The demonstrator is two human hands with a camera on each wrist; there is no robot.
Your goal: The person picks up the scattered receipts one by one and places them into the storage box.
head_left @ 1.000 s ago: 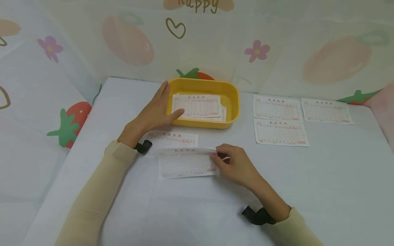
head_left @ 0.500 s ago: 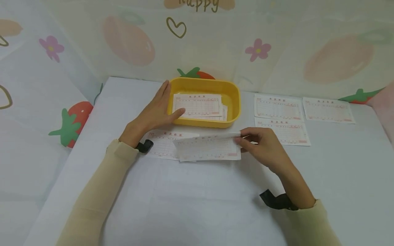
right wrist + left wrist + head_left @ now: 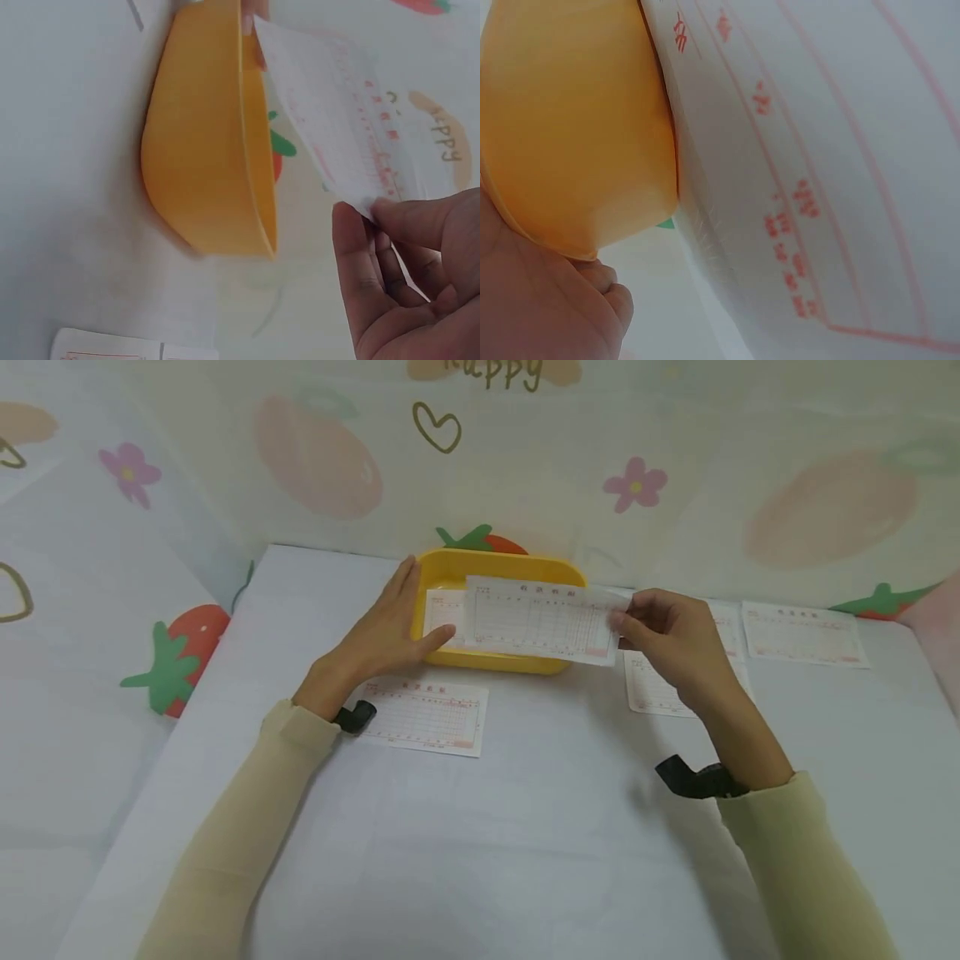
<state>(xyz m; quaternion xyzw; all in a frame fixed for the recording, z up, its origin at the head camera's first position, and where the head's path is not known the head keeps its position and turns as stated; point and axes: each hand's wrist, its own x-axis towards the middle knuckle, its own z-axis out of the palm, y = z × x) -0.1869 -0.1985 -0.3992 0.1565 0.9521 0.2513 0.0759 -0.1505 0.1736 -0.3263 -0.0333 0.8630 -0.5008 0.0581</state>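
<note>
My right hand (image 3: 671, 639) pinches a printed receipt slip (image 3: 543, 620) by its right end, between thumb and fingers. In the head view the slip overlaps the yellow tray (image 3: 517, 665); the right wrist view has it raised above the tray's rim. My left hand (image 3: 382, 627) rests along the tray's left end, fingers straight and thumb over the front rim. Inside the tray a slip (image 3: 445, 610) shows partly, mostly hidden by the held one. Another receipt slip (image 3: 427, 718) lies on the table in front of the tray, beside my left wrist.
To the right lie more slips: one at the far right (image 3: 804, 633), and others partly behind my right hand, such as the lower slip (image 3: 651, 687). A patterned cloth backdrop (image 3: 525, 485) rises behind the white table (image 3: 525, 843). Black camera mounts sit on both wrists.
My right hand has carried the pinched slip up and to the right, from in front of the tray to over it. The left hand stays at the tray's left end.
</note>
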